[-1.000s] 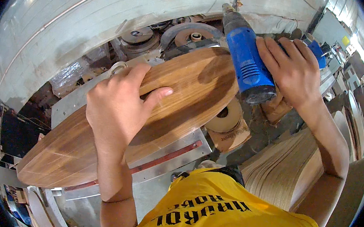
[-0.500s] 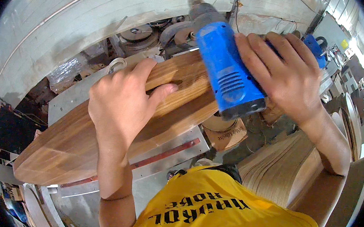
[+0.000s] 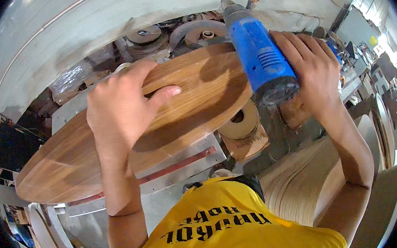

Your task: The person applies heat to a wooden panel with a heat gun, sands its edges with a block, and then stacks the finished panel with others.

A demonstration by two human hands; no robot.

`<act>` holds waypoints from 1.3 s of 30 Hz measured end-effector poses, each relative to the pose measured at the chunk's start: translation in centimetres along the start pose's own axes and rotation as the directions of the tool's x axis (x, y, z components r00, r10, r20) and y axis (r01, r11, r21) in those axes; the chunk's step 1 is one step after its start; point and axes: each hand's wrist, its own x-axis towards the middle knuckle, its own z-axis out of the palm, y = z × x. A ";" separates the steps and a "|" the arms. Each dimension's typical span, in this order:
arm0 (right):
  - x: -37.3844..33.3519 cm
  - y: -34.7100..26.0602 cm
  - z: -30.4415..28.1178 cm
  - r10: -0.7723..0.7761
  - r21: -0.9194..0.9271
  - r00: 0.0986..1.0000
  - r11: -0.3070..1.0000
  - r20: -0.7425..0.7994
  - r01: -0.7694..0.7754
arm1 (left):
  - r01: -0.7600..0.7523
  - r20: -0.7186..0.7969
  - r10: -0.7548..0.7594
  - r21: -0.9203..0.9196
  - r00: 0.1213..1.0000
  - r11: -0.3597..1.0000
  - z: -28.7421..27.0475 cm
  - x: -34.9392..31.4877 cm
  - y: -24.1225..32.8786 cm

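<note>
A long oval wooden board (image 3: 196, 93), brown with a visible grain, lies tilted across the middle. My left hand (image 3: 118, 109) grips its far edge, thumb on the upper face and fingers curled over the rim, their tips hidden. In my right hand (image 3: 316, 71) is a blue heat gun (image 3: 262, 53) with a dark nozzle pointing away to the upper left. It is above the board's right end. My fingers wrap its far side, so the handle is hidden.
Beneath the board is a metal worktable (image 3: 177, 172) with a red strip. To the right stand curved wooden panels (image 3: 293, 181). A tan roll (image 3: 250, 126) rests by a brown carton (image 3: 248, 150). Beyond the board are several banding rolls (image 3: 142, 35) and a plastic-wrapped bundle (image 3: 74, 78).
The heat gun and my right hand have shifted right and slightly away from me. My left hand sits a little farther left, and more of the board's right end shows.
</note>
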 end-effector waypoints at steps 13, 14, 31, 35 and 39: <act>-7.5 3.8 7.4 0.132 -0.027 0.972 0.991 0.196 -0.130 | 0.127 0.143 -0.119 -0.051 0.983 0.991 0.8 1.9 -0.9; -7.5 3.8 7.8 0.126 -0.026 0.974 0.992 0.189 -0.124 | 0.129 0.142 -0.120 -0.059 0.983 0.990 0.8 2.1 -1.0; -3.3 2.9 6.1 -0.087 -0.223 0.987 0.968 0.137 0.116 | 0.104 0.121 -0.100 -0.033 0.988 0.994 1.4 2.4 -1.6; -2.0 2.1 4.8 0.024 -0.275 0.947 0.959 0.321 0.069 | 0.141 0.172 -0.137 -0.012 0.975 0.990 1.3 2.4 -1.9; -0.5 1.5 3.8 -0.032 -0.212 0.941 0.971 0.337 0.109 | 0.168 0.213 -0.157 -0.032 0.964 0.985 1.5 3.2 -1.7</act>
